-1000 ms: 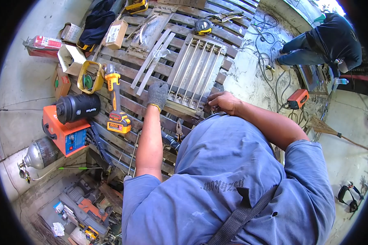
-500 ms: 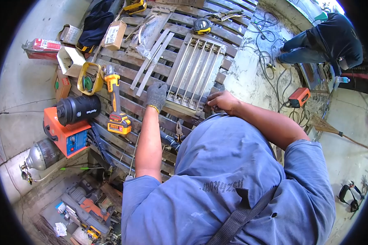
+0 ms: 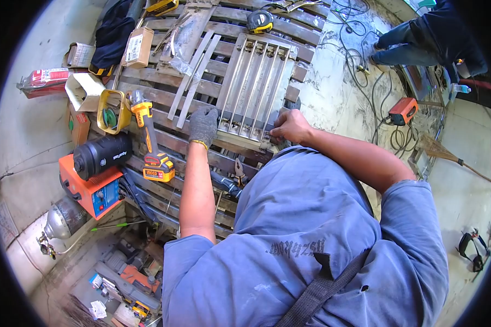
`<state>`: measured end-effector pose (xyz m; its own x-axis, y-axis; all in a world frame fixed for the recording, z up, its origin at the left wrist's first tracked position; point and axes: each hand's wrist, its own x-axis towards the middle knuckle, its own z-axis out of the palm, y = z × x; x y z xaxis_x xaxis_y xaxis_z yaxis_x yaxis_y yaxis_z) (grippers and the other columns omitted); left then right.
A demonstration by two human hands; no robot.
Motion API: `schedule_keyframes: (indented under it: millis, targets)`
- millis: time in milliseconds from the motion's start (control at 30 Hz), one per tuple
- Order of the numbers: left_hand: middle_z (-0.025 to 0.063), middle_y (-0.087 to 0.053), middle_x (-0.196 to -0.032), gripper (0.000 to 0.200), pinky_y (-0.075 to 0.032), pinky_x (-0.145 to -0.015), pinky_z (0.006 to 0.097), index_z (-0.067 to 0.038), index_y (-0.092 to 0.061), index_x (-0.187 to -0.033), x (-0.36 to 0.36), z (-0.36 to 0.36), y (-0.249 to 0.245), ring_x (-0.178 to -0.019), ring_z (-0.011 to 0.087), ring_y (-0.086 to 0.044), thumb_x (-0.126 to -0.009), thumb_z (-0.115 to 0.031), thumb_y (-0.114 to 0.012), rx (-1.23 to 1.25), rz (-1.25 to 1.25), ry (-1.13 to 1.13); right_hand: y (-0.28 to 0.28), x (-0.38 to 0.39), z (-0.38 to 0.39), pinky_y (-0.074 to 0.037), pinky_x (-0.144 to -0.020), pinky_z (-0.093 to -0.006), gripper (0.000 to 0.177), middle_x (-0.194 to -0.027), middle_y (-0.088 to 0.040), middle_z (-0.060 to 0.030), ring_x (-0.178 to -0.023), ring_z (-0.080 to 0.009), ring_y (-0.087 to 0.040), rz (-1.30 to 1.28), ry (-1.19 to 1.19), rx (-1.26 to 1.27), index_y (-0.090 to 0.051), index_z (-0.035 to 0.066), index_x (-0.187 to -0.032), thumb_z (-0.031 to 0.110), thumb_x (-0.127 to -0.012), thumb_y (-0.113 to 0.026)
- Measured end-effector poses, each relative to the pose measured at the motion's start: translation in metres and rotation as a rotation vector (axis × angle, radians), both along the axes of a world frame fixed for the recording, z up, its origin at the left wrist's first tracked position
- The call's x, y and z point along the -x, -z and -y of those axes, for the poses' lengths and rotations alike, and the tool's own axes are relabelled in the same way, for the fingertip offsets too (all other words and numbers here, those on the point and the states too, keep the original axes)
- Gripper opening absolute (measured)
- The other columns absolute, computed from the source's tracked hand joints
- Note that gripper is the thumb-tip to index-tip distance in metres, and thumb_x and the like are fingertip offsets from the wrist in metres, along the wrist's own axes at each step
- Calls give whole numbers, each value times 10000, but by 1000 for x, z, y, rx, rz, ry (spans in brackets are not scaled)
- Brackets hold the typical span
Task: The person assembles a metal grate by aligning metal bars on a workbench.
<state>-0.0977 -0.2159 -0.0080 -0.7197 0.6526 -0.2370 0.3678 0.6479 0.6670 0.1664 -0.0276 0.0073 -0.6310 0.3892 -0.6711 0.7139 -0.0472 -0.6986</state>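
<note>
A metal frame with several parallel bars [image 3: 256, 87] lies on the slatted work surface in front of me. My left hand [image 3: 204, 126], in a dark grey glove, is at the frame's lower left corner, fingers curled; its fingertips are hard to make out. At the lower right corner is my bare right hand [image 3: 292, 128], fingers bent together at the frame's edge; what they pinch is too small to name. Two flat metal strips [image 3: 197, 82] lie left of the frame. Pliers [image 3: 239, 168] rest below it.
A yellow angle grinder [image 3: 149, 136] lies left of my forearm, near a black flask [image 3: 102, 157] on an orange machine [image 3: 95, 188]. A tape measure [image 3: 260, 22] sits above the frame. Another person [image 3: 447, 41] bends over at upper right, near an orange box [image 3: 403, 111] and cables.
The view has shifted, so the frame and tools appear slightly displaced. My left hand still sits near the frame's lower left corner, and my right hand near its lower right corner.
</note>
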Motion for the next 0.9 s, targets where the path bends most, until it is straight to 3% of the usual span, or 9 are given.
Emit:
schedule_keyframes:
  millis: [300, 600, 900]
  targets:
    - [248, -773, -1044, 328, -554, -916, 473, 25, -787, -1036, -3, -3, -12, -1019, 421, -729, -945, -252, -635, 2, -14, 26, -26, 10, 5, -608, -719, -376, 350, -713, -766, -144, -691, -207, -754, 51, -85, -124, -760, -43, -723, 251, -722, -949]
    - [254, -767, -1041, 344, -548, -919, 490, 19, -783, -1028, -2, -1, -7, -1019, 435, -721, -947, -268, -612, -28, -15, 28, -27, 14, 9, -616, -745, -373, 368, -722, -775, -132, -704, -205, -763, 112, -87, -232, -774, -48, -737, 276, -743, -949]
    - [254, -766, -1033, 330, -549, -909, 492, 25, -781, -1019, 1, 1, 0, -998, 430, -724, -947, -251, -615, -35, 23, 34, -29, 15, 6, -613, -737, -376, 372, -706, -765, -123, -689, -210, -751, 127, -69, -144, -790, -27, -747, 300, -730, -966]
